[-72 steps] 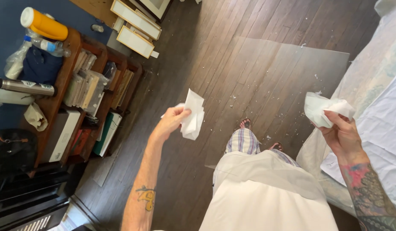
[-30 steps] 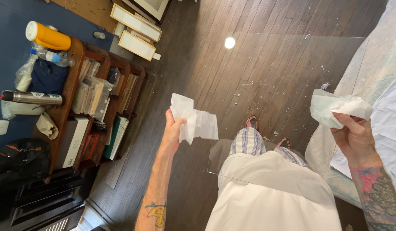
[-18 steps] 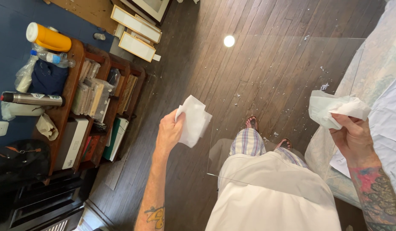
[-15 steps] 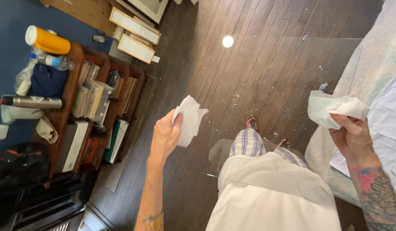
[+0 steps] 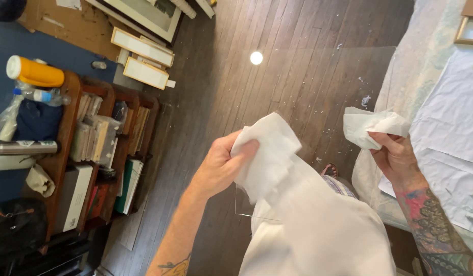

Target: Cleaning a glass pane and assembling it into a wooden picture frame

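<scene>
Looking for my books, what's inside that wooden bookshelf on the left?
The wooden bookshelf holds upright books, a white box and a green book. Its deeper compartments are dark and hidden.

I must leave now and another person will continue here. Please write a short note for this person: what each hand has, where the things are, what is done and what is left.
Left hand: shut on a white cloth, held against a clear sheet that stands on edge in front of the body.
Right hand: shut on a crumpled white wad, at the sheet's right edge.
Nearby: covered table to the right, bookshelf to the left, dark wood floor below.
Done: cannot tell how much is wiped; white specks show through the sheet's upper right part.
Left: probably that speckled part.
</scene>
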